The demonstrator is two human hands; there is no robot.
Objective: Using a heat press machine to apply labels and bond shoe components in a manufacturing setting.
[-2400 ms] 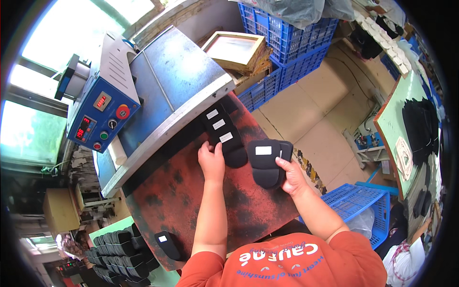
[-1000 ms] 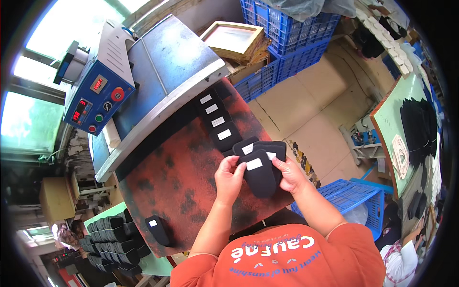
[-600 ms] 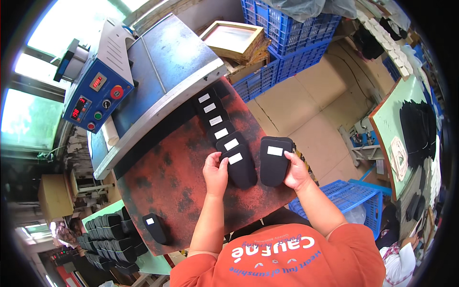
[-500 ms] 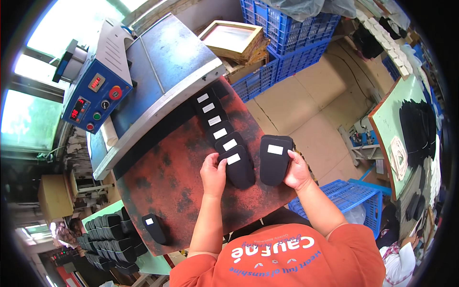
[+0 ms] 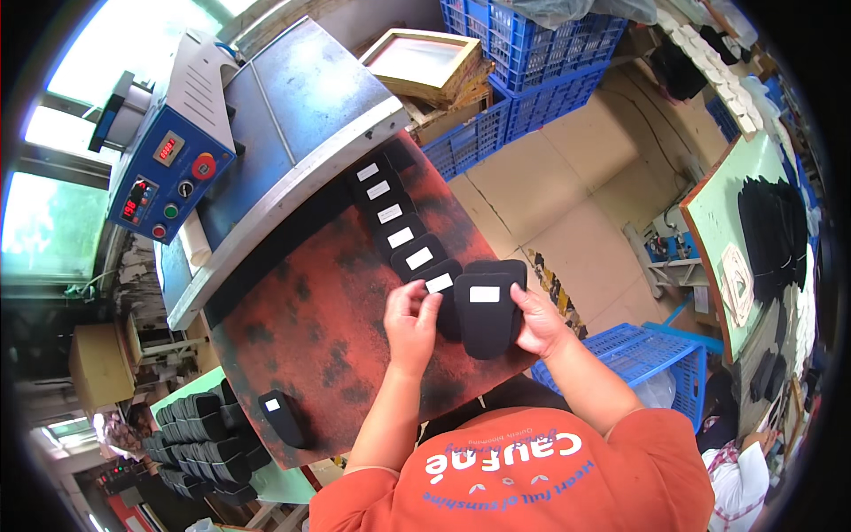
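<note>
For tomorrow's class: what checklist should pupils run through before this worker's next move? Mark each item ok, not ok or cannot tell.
1. Right hand has hold of the black pads: ok.
2. White label on the front held pad faces the camera: ok.
3. Left hand clear of the row of pads: not ok, at its near end.
4. Pads in that row lying apart: not ok, they overlap.
5. Count of pads held: cannot tell, they are stacked.
</note>
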